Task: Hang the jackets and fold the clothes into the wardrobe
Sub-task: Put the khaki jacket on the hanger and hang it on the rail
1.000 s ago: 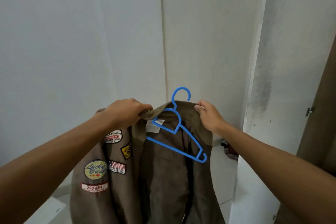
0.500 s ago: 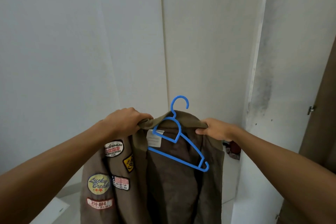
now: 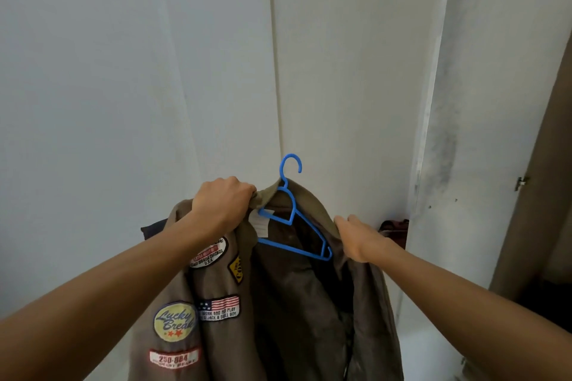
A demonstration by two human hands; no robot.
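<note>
The left hand (image 3: 224, 206) is clenched around a bunched fold of the jacket (image 3: 278, 303) at the left side of the collar, carrying most of it. The brown jacket looks soft and fairly heavy: it sags in deep folds below the grip, and the patched front panel droops toward the lower left. Cloth like this gives no stiff edge to hold, so the collar and shoulder seams are likely the soundest places to grip.

In the middle, the blue hanger (image 3: 292, 219) sits tilted inside the open neck. Its hook pokes up above the collar, its left shoulder is tucked under the fabric near the left hand, and its right end is bare against the lining. It is thin plastic, probably light and a little springy, and could slip out while only half seated.

The right hand (image 3: 356, 237) grasps the right shoulder edge of the jacket, just beside the hanger's exposed end. Held up between both hands, the jacket hangs before pale walls, with the wardrobe door (image 3: 544, 164) at far right.
</note>
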